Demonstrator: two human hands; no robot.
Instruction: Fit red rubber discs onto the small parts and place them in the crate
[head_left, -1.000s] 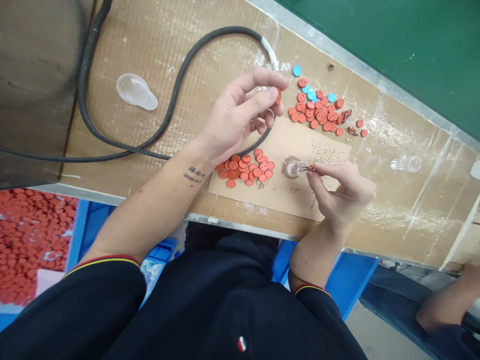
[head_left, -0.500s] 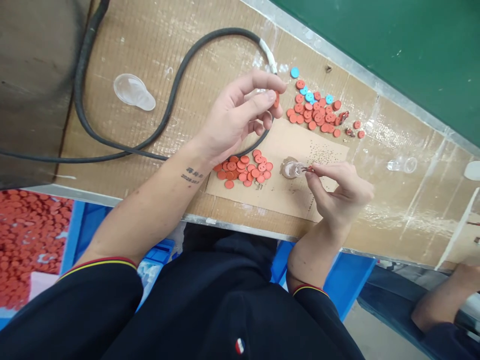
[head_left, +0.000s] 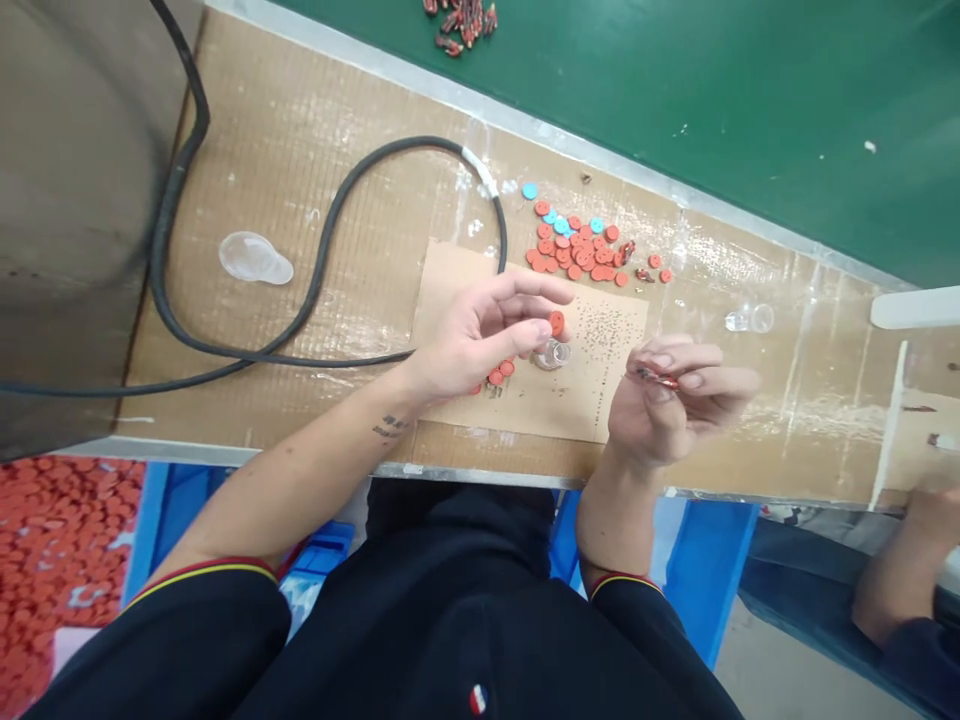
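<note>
One red disc (head_left: 556,322), frame centre: probably light, stiff, slippery; pinched by its rim in left hand (head_left: 480,340); right hand (head_left: 679,405) pinches small metal part (head_left: 655,376).

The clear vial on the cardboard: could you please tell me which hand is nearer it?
Left. The left hand is right beside the vial; the right hand is apart, off to its right.

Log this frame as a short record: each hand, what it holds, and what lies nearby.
left hand: pinches an orange disc between thumb and forefinger
right hand: holds a small red part in its fingers
by left hand: clear vial on cardboard sheet
behind: pile of orange and blue discs, black cable
lower right: another person's arm
</note>
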